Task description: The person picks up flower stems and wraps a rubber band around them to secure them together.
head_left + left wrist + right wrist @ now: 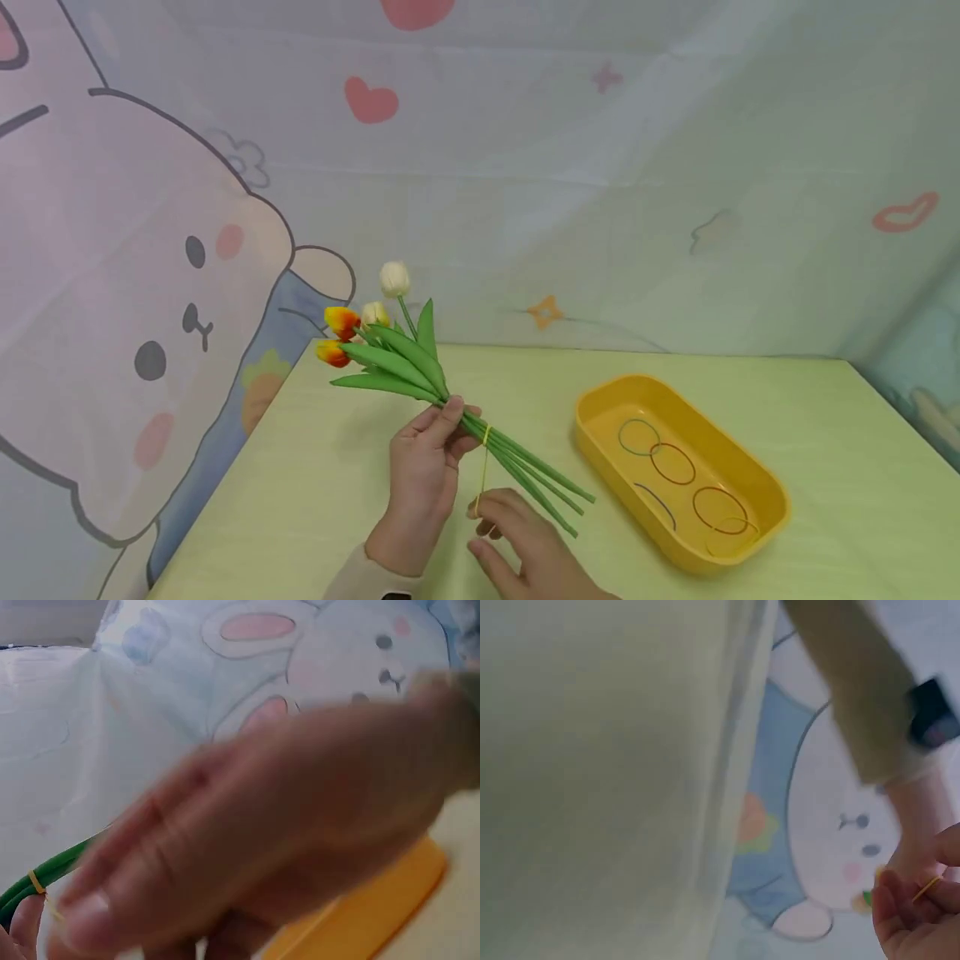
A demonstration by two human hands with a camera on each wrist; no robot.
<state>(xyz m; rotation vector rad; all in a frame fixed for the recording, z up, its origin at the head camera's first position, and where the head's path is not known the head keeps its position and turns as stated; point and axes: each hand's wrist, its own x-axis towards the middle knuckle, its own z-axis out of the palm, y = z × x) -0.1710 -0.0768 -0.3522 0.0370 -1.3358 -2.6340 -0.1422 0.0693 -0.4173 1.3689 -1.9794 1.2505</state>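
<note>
The left hand (425, 467) grasps a bunch of artificial tulips (412, 358), its thumb and fingers closed around the green stems (498, 447) just below the leaves. The fingers of the right hand (536, 542) are curled and grasp a thin yellow rubber band (486, 435); the band encircles the stems just beside the left hand and stretches taut toward the nearer side of the table (300, 467), where it passes over the right fingers.

The bunch is held slantwise over the left half of the table. Its flower heads, red-and-yellow (342, 323) and pale (394, 279), point toward the back left corner, and the cut ends fan out toward the right edge.

Between the stem ends and the right edge of the table sits a yellow tray (772, 512), well apart from the back right corner. Green, red, blue and yellow loose bands (656, 450) lie in it, some overlapping.

A light sleeve (371, 579) covers the left forearm, with a dark device (930, 716) at its cuff. Behind the back edge hangs a cloth (525, 125) printed with hearts and a large cartoon animal (150, 292).
</note>
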